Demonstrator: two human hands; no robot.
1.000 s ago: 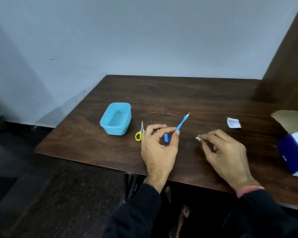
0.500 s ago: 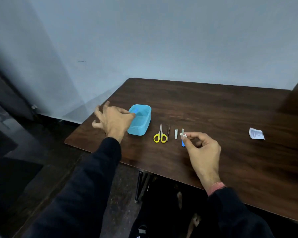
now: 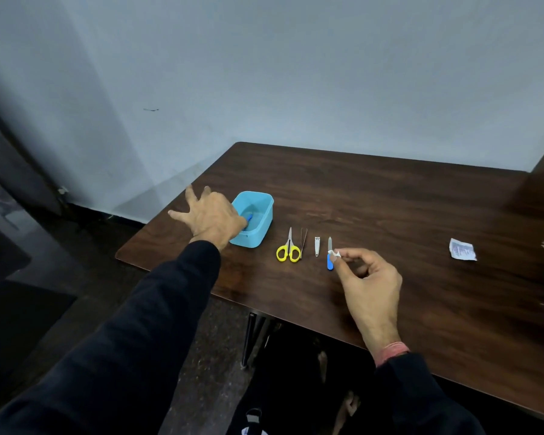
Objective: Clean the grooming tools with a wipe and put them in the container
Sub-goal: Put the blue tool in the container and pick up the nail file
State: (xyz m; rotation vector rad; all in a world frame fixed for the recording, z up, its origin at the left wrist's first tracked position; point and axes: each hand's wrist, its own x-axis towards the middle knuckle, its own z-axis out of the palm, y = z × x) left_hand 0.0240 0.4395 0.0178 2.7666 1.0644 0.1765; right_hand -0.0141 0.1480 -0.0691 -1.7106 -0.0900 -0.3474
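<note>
Fingers (image 3: 347,254) of the right hand (image 3: 369,281) pinch a small white wipe (image 3: 335,254) just beside the blue-handled nail file (image 3: 329,254) on the tabletop (image 3: 390,215). The left hand (image 3: 209,215) reaches over the blue container (image 3: 261,221), outer fingers splayed, a blue tool (image 3: 249,218) at its fingertips inside; whether they grip it I cannot tell. Yellow scissors (image 3: 288,248), tweezers (image 3: 303,243) and nail clipper (image 3: 317,246) lie in a row between container and file.
</note>
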